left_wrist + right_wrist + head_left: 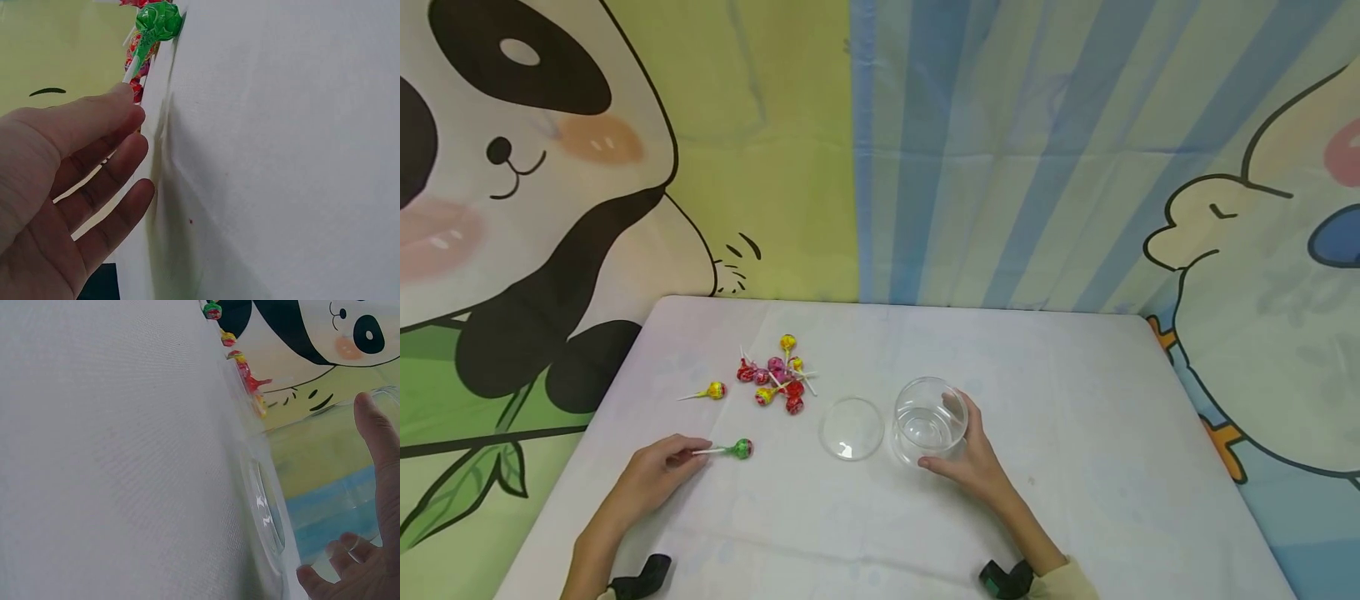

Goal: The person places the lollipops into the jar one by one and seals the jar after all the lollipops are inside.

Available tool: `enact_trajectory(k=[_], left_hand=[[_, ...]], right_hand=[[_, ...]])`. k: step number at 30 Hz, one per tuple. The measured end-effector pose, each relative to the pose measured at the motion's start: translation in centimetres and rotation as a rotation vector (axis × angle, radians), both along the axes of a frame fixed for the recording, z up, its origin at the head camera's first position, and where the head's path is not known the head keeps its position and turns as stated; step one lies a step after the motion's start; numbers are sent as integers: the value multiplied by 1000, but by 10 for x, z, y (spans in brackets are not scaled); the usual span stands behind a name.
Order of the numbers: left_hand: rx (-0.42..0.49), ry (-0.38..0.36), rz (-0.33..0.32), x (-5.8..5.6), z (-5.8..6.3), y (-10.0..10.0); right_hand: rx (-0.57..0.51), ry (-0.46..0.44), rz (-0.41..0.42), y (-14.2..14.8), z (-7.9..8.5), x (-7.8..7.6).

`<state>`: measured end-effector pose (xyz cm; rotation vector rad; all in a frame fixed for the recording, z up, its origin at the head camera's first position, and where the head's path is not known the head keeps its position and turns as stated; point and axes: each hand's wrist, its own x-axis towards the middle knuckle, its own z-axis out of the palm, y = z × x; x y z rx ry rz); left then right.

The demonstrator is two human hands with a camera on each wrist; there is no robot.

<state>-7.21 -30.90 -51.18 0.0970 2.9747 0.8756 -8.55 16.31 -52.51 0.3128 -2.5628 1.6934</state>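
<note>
In the head view, my left hand (662, 468) pinches the white stick of a green-wrapped lollipop (742, 449) between thumb and forefinger, just over the table. The left wrist view shows the same green lollipop (159, 22) beyond the thumb tip, while the other fingers stay apart from the stick. A clear, open-topped jar (929, 414) stands upright, and my right hand (973, 462) holds it from the right side. Seen from the right wrist, thumb and fingers span the transparent jar wall (325, 481). Left of the jar lies a clear round disc (852, 428), like a lid.
Several red, pink and yellow lollipops (777, 364) are heaped behind the disc. A single yellow lollipop (717, 390) lies apart, left of the heap. A white cloth covers the table (1060, 400); a printed curtain (797, 150) hangs behind its far edge.
</note>
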Motion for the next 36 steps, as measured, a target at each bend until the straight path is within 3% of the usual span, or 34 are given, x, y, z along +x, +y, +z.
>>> enact_trajectory(k=[12, 18, 23, 27, 36], left_hand=[[65, 61, 106, 0, 2, 4], [116, 204, 167, 0, 0, 15], [240, 281, 223, -6, 2, 29], [360, 286, 216, -10, 4, 38], [485, 313, 167, -18, 13, 56]], right_hand=[[24, 1, -1, 0, 3, 0], [41, -5, 4, 0, 4, 0], [33, -10, 1, 1, 4, -1], [30, -9, 4, 2, 2, -1], [31, -33, 1, 1, 3, 0]])
